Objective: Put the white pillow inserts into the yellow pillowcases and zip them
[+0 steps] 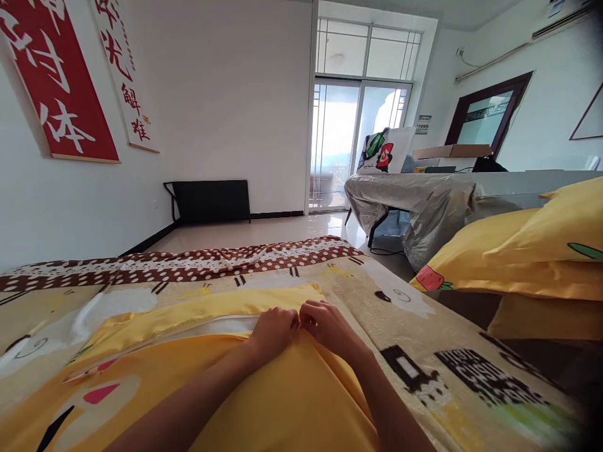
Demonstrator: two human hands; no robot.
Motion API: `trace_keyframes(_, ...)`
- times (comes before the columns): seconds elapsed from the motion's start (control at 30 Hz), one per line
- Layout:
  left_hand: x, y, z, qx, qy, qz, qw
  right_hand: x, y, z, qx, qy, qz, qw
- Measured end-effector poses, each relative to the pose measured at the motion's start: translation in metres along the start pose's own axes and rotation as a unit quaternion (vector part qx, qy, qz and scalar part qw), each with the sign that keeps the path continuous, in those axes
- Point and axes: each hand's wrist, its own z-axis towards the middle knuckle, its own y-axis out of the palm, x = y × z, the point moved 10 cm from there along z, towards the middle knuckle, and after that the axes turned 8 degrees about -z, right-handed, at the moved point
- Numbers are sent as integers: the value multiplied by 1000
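Note:
A yellow pillowcase (pixel 273 402) with a cartoon face print lies in front of me, puffed up by what is inside. Along its far edge the opening gapes, and a white pillow (pixel 211 326) shows as a strip within it. My left hand (pixel 277 326) is closed on the fabric near the right end of that opening. Right beside it, my right hand (pixel 327 321) pinches the same edge, the two hands almost touching. Beyond them a flap of the pillowcase lies flat on the patterned beige blanket (pixel 372 307). The fingertips are partly hidden.
Several yellow pillows (pixel 513 251) are stacked at the right. Behind them stands a table with a silver-grey cover (pixel 414 191), bearing a printed bag (pixel 384 150) and a cardboard box (pixel 452 150). A black folded panel (pixel 210 201) leans at the far wall.

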Motion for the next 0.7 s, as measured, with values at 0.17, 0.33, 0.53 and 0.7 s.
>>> trace_keyframes(0.17,7,6,-6,-1,18,47,999,11,7,-2,-53,37,10,998)
trace_keyframes(0.33,15,10,-8,-12,47,79,996,15,14,-2,-65,34,40,997)
trace_keyframes(0.53,15,5,-11,-11,55,106,993,20,16,-2,-63,36,109,991)
trace_keyframes(0.7,0,-10,-20,1,26,118,993,23,17,-1,-65,37,133,988)
